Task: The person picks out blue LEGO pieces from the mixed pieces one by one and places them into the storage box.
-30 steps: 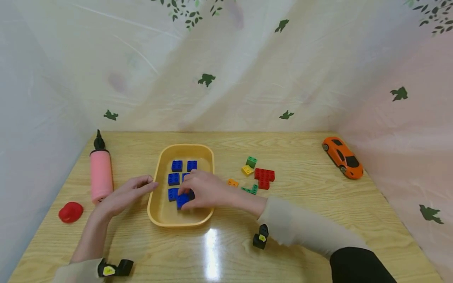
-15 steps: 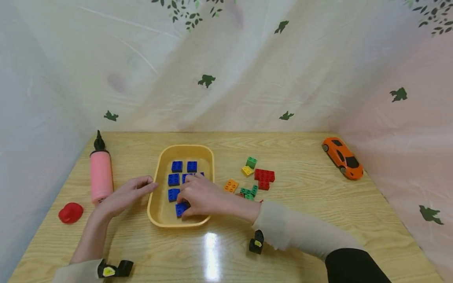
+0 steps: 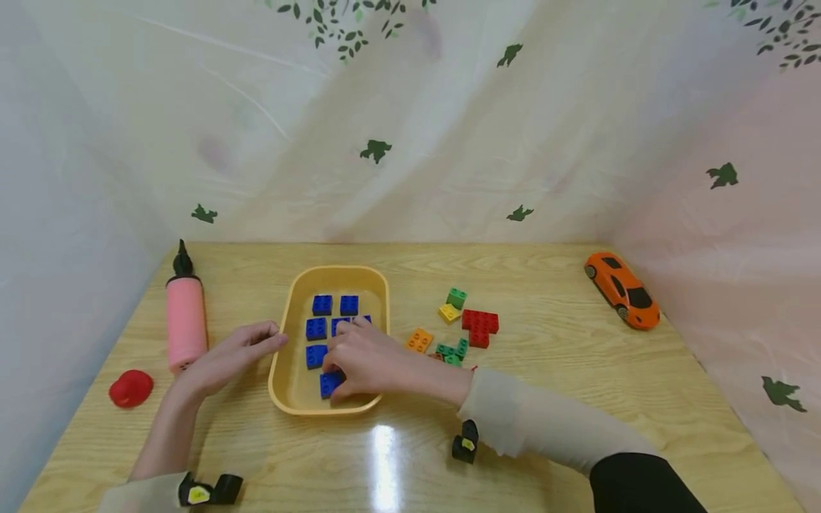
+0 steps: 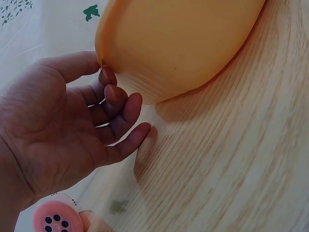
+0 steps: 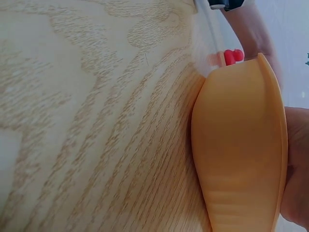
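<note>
A yellow plastic tray [image 3: 294, 388] on the wooden table holds several blue toy bricks [image 3: 316, 328] laid in rows. My right hand [image 3: 368, 362] reaches into it from the right, thumb and fingers around a blue toy brick [image 3: 328, 385] low in the front part. My left hand [image 3: 234, 354] is at the tray's left side; in the left wrist view, thumb and index finger pinch the tray [image 4: 183, 43] at its rim, the other fingers loosely bent below. The right wrist view shows the tray's outer wall [image 5: 236, 145], which hides my right fingers.
Right of the tray lie a red brick piece [image 3: 479, 324], an orange brick [image 3: 420, 340], a yellow brick [image 3: 450, 313] and green bricks [image 3: 457, 298]. An orange toy car [image 3: 621, 290] stands far right. At left are a pink pump [image 3: 186, 320] and a red heart-shaped object [image 3: 131, 389].
My right hand has moved the blue brick toward the tray's front, then stayed nearly still over the last half second. My left hand has stayed at the rim.
</note>
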Demonstrator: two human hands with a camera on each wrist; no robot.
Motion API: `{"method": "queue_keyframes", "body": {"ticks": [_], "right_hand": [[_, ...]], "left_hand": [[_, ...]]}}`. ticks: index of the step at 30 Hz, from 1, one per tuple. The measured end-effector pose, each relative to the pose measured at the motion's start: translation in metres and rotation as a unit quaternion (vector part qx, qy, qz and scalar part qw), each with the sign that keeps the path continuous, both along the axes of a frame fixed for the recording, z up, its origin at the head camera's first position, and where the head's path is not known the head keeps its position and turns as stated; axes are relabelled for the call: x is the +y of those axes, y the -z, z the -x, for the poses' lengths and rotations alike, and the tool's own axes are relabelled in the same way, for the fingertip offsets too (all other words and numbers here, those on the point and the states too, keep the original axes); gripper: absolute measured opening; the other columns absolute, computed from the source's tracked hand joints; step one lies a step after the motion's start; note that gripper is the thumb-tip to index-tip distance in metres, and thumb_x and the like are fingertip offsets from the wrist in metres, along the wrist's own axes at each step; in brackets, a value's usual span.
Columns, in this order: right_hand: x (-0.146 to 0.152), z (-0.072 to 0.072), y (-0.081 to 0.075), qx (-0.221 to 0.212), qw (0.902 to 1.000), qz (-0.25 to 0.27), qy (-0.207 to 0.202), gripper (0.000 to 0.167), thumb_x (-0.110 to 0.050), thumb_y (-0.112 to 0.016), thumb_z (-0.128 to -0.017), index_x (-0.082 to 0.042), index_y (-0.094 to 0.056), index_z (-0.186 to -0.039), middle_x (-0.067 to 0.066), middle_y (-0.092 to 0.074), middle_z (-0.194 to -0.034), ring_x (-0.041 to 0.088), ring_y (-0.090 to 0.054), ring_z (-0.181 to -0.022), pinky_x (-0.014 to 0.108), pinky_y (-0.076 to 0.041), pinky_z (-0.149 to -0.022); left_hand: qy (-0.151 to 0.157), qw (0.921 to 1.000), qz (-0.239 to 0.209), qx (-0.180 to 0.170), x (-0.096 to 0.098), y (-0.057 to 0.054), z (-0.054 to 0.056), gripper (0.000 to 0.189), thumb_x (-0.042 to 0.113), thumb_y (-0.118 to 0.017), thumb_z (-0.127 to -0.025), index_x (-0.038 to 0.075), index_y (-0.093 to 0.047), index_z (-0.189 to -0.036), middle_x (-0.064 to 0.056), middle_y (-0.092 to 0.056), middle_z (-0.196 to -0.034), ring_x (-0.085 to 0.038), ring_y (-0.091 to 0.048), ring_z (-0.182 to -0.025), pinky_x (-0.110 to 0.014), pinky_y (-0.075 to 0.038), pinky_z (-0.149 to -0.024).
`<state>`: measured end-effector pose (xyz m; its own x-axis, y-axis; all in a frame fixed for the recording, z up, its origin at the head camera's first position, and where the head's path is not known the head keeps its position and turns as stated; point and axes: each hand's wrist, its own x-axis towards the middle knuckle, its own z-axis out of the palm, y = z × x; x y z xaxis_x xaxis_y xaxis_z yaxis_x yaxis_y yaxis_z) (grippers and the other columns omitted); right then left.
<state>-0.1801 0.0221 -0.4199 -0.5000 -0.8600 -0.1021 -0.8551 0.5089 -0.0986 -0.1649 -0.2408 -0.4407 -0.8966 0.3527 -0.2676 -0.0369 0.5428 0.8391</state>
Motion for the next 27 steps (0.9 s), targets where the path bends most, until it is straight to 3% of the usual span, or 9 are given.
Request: {"method": "queue_keyframes", "body": {"ticks": [8, 13, 20, 27], "right_hand": [[0.006, 0.005, 0.004, -0.003, 0.9975, 0.069, 0.015, 0.043, -0.063, -0.080, -0.080, -0.028, -0.080, -0.106, -0.016, -0.067, -0.087, 0.007, -0.047, -0.088, 0.024, -0.033, -0.081], [0.021, 0.013, 0.000, -0.018, 0.9888, 0.140, 0.048, 0.040, -0.056, -0.078, -0.086, -0.024, -0.079, -0.110, -0.011, -0.073, -0.102, 0.009, -0.054, -0.098, 0.027, -0.042, -0.088], [0.059, 0.032, -0.005, -0.047, 0.9617, 0.238, 0.127, 0.036, -0.043, -0.078, -0.090, -0.018, -0.076, -0.116, -0.002, -0.069, -0.121, 0.017, -0.056, -0.117, 0.039, -0.051, -0.100], [0.112, 0.045, -0.008, -0.052, 0.9337, 0.278, 0.219, 0.035, -0.039, -0.079, -0.091, -0.022, -0.075, -0.121, 0.002, -0.066, -0.129, 0.024, -0.056, -0.124, 0.051, -0.050, -0.102]], "left_hand": [[0.001, 0.9999, -0.014, 0.007, -0.002, 0.005, 0.000, 0.035, 0.036, -0.050, -0.108, 0.002, -0.053, -0.100, -0.009, -0.048, -0.092, -0.019, -0.045, -0.089, -0.030, -0.033, -0.074], [0.000, 0.9999, -0.013, 0.011, -0.005, 0.007, 0.002, 0.035, 0.036, -0.051, -0.108, 0.003, -0.054, -0.100, -0.009, -0.048, -0.091, -0.020, -0.047, -0.089, -0.031, -0.034, -0.073], [0.003, 0.9991, -0.009, 0.040, -0.008, 0.012, 0.007, 0.034, 0.037, -0.053, -0.107, 0.004, -0.058, -0.101, -0.009, -0.050, -0.091, -0.021, -0.048, -0.091, -0.029, -0.035, -0.073], [-0.031, 0.9978, 0.009, 0.058, -0.017, 0.012, 0.008, 0.039, 0.041, -0.048, -0.109, 0.005, -0.059, -0.114, -0.010, -0.060, -0.106, -0.023, -0.054, -0.104, -0.032, -0.045, -0.088]]}}
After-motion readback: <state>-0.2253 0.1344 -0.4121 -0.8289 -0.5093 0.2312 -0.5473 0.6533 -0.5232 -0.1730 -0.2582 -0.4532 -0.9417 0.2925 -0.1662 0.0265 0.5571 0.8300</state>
